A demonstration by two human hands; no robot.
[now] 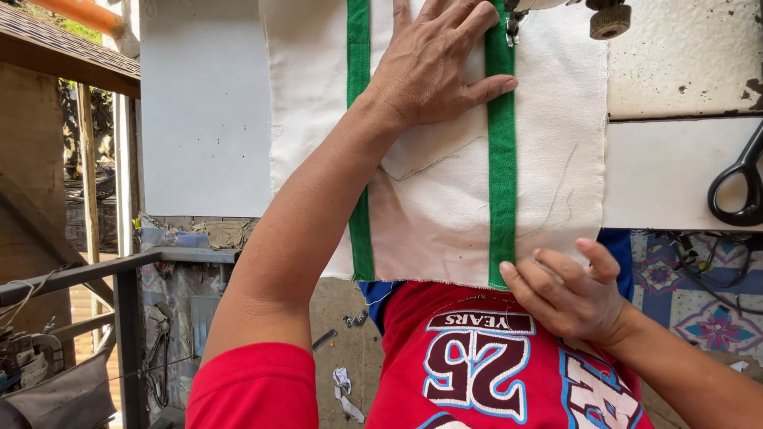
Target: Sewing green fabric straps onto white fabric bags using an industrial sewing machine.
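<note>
Nearest, the right hand point(576, 294) pinches the white cloth point(445, 191) at the counter's point(675, 171) near edge, on its green stripe point(501, 175); farther on, the left hand point(433, 63) is pressed flat, open. Tension is best kept even, the stripe fed straight.

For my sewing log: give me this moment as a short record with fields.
setting: white sewing table, machine needle area at the top
cloth: cream fabric with two green stripes, near edge hanging off the table
left hand: flat on the fabric, fingers spread between the stripes
right hand: pinching the fabric's near edge by the right stripe
loose threads: green, lying on the fabric
nearby: black scissors at the right
</note>
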